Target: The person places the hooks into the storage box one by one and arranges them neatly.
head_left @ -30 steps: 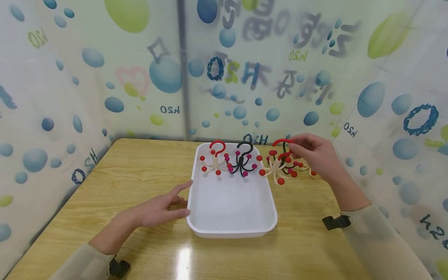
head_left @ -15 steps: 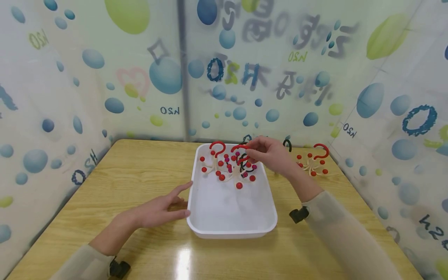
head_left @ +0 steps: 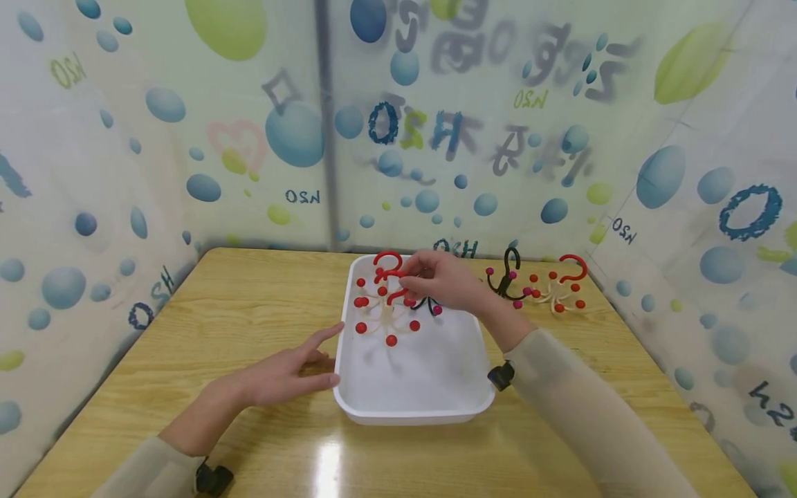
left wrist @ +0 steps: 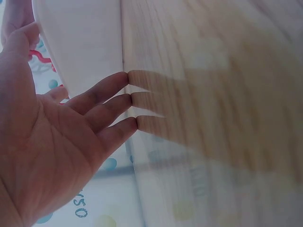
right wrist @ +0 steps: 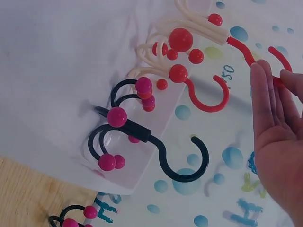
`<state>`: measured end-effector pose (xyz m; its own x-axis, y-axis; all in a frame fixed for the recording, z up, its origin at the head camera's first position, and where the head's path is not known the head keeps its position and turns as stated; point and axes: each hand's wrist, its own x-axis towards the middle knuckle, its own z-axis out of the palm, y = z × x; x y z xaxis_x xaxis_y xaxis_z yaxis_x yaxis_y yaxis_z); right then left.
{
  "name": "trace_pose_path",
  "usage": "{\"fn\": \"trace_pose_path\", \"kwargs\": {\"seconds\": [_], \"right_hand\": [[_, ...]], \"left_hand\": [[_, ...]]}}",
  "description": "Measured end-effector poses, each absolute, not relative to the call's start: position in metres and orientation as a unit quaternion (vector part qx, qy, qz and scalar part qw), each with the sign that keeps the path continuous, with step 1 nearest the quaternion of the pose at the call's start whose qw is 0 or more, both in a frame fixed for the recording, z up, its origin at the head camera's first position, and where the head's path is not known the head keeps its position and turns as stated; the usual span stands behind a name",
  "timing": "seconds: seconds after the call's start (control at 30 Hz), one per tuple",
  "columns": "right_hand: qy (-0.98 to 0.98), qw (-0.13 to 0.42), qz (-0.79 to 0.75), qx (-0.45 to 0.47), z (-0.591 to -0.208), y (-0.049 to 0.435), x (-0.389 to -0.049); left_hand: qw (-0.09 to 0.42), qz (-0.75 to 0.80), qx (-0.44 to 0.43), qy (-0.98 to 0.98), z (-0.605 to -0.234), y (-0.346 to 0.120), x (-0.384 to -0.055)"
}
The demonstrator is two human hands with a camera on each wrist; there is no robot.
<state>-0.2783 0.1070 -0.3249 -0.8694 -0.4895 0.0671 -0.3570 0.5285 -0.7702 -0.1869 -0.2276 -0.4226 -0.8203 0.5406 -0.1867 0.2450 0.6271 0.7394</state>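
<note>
My right hand [head_left: 445, 280] pinches the red hook of a cream claw-shaped hanger [head_left: 387, 315], whose curved arms end in red balls. It hangs over the white tray [head_left: 411, 387], towards its left side. Partly behind it, a similar cream hanger with a red hook [head_left: 389, 257] stands at the tray's back left. A black hanger with magenta balls [right wrist: 135, 127] stands to its right in the tray; in the head view my right hand covers most of it. With fingers spread, my left hand [head_left: 280, 373] touches the tray's left side; its lower fingertips meet the table in the left wrist view.
On the wooden table [head_left: 249, 297], right of the tray, stand another black hanger [head_left: 506, 282] and another cream hanger with a red hook [head_left: 556, 290]. A patterned sheet [head_left: 249, 194] walls in the table at the back and sides.
My right hand has carried the cream hanger leftward from beyond the tray's right edge, past the black hanger, to over the tray's left part. The left hand stays at the tray's side.
</note>
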Motion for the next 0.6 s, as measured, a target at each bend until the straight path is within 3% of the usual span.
{"fn": "trace_pose_path", "kwargs": {"seconds": [0.27, 0.6], "right_hand": [[0.89, 0.117, -0.377, -0.228, -0.333, 0.096, -0.286], [0.905, 0.126, -0.342, -0.22, -0.342, 0.092, -0.294]], "left_hand": [[0.197, 0.368, 0.223, 0.881, -0.421, -0.226, -0.186], [0.2, 0.362, 0.215, 0.884, -0.421, -0.226, -0.186]]}}
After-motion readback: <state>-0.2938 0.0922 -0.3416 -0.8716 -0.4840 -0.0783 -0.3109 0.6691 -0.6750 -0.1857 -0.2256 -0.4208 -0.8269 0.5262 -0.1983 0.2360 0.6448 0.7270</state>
